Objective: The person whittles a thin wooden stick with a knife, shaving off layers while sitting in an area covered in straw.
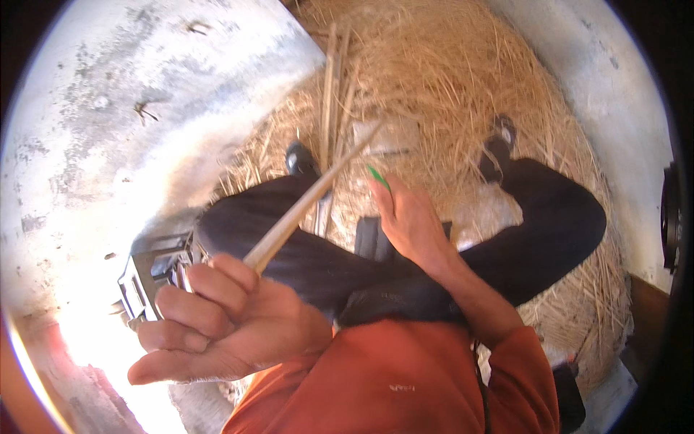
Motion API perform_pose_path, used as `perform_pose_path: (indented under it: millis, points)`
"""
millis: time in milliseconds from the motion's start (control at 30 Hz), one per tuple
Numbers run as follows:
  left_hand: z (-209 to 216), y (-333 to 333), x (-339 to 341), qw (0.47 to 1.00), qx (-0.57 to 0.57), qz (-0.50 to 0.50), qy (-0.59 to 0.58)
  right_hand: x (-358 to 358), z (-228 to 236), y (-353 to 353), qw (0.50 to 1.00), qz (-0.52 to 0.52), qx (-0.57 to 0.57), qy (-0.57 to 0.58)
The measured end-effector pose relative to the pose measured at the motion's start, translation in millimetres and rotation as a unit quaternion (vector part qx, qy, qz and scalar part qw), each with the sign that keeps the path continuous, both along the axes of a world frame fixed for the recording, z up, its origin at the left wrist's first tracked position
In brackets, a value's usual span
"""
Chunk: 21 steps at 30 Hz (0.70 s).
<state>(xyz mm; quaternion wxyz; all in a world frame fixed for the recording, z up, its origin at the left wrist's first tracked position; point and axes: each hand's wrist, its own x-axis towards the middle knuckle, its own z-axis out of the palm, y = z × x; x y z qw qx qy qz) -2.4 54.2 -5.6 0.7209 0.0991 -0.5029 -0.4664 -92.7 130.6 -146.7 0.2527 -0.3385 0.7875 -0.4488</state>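
Observation:
My left hand [217, 315] is raised at the lower left, its fingers closed around one end of a long pale wooden stick [303, 210]. The stick slants away up and to the right, narrowing toward its far end above the floor. My right hand [412, 220] is closed near the middle, to the right of the stick and apart from it. A small green piece [377, 176] sticks out past its thumb and finger; the rest is hidden, so its kind cannot be told. Between my legs sits a dark grey block-like thing [372, 239], partly behind my right hand.
Pale straw-like shavings [448, 65] cover the floor ahead. Several long wooden strips [330, 101] lie beyond my left leg. A flat greyish slab [397, 136] rests among the shavings. At left stands a dark metal frame [148, 271]. White walls [166, 87] rise on both sides.

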Motion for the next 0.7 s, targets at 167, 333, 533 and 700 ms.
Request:
perform_pose_path:
  millis: [167,333,533,700]
  points:
    - [4.6,4.8,-1.4,0.994,-0.024,-0.088,-0.067,7.9,38.0,14.7,0.983,0.060,-0.122,-0.126]
    - [9.5,-10.6,10.5,0.992,-0.017,-0.080,-0.098,17.4,65.7,18.1,0.954,0.116,-0.173,-0.217]
    - [17.4,-14.3,6.5,0.990,-0.015,-0.113,-0.083,26.5,75.1,13.1,0.964,0.114,-0.169,-0.172]
    - [14.4,-7.0,2.2,0.997,0.001,-0.031,-0.066,36.0,83.7,5.2,0.968,0.116,-0.170,-0.141]
